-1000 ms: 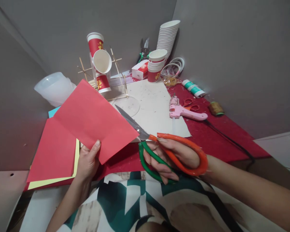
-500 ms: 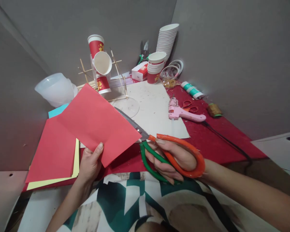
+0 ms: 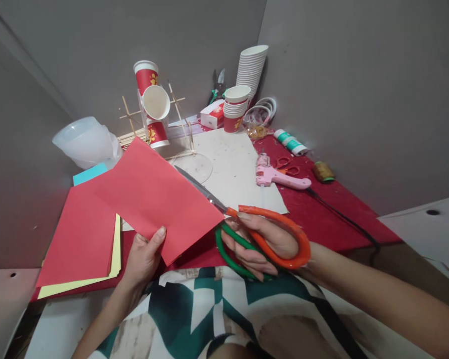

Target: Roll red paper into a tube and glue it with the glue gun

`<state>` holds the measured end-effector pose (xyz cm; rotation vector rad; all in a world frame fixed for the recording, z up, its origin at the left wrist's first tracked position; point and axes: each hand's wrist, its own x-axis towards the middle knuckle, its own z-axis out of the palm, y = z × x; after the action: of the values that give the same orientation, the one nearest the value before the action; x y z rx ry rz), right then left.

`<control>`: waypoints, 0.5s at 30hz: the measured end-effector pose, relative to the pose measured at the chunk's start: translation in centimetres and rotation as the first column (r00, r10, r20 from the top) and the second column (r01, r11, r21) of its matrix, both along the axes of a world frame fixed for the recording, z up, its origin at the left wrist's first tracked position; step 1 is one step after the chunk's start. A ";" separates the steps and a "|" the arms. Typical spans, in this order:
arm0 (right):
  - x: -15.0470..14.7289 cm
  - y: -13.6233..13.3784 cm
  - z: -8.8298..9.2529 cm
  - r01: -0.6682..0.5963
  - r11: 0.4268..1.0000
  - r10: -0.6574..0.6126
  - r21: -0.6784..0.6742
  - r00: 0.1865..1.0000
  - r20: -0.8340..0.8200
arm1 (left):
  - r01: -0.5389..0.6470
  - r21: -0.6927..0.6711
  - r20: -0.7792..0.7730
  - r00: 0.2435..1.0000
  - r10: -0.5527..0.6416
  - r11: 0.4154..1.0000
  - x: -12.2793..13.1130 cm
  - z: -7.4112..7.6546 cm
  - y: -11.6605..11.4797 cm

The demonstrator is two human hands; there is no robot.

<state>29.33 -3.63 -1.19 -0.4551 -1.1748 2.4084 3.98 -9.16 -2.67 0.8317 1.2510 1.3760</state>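
The left hand [image 3: 144, 254] pinches the red sheet [image 3: 160, 199] near its lower edge, thumb on top and the other fingers hidden beneath, so the sheet spreads up and away in front of that hand. The right hand [image 3: 260, 244] grips the scissors [image 3: 231, 212], fingers through the orange and green handles, the blades pointing away from it to the upper left. Over the last second the sheet has slid a little toward the right hand: its near corner now lies past the screw, close by the handles, and covers more of the metal. That seems to bring the paper's far edge in line with the blades, though whether one blade lies beneath it cannot be told, and no cut shows. Left of the left hand, more red paper [image 3: 80, 234] lies over a yellow sheet [image 3: 75, 286] on the table [image 3: 329, 219]. Beyond the right hand are the pink glue gun [image 3: 284, 178] and a thread spool [image 3: 324, 171].
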 end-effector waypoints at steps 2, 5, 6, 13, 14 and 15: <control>0.1 -0.2 -0.2 0.022 1.000 -0.022 0.018 1.000 0.005 | 0.010 0.006 0.014 1.000 -0.010 1.000 -0.1 -0.2 0.0; 0.3 -0.3 -0.7 0.001 1.000 0.000 0.026 1.000 -0.026 | 0.018 -0.005 0.025 1.000 -0.018 1.000 0.0 -0.3 0.0; 0.3 -0.3 -0.9 -0.018 1.000 0.018 0.024 0.999 -0.035 | 0.018 -0.011 0.026 0.999 -0.018 1.000 0.0 -0.2 0.0; 1.0 0.3 -1.0 -0.074 0.997 0.074 -0.006 0.995 -0.062 | 0.088 -0.026 -0.010 0.996 -0.088 0.996 0.0 -0.8 -0.5; 1.0 0.3 -0.9 -0.083 0.996 0.082 -0.010 0.995 -0.061 | 0.100 -0.023 -0.009 0.995 -0.100 0.995 -0.1 -1.0 -0.6; 1.1 0.3 -0.7 -0.088 0.996 0.087 -0.015 0.995 -0.052 | 0.104 -0.023 -0.009 0.995 -0.104 0.994 -0.2 -1.2 -0.7</control>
<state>30.41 -3.31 -1.91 -0.3519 -1.1758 2.4914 3.81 -9.82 -3.83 0.8770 1.2125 1.2734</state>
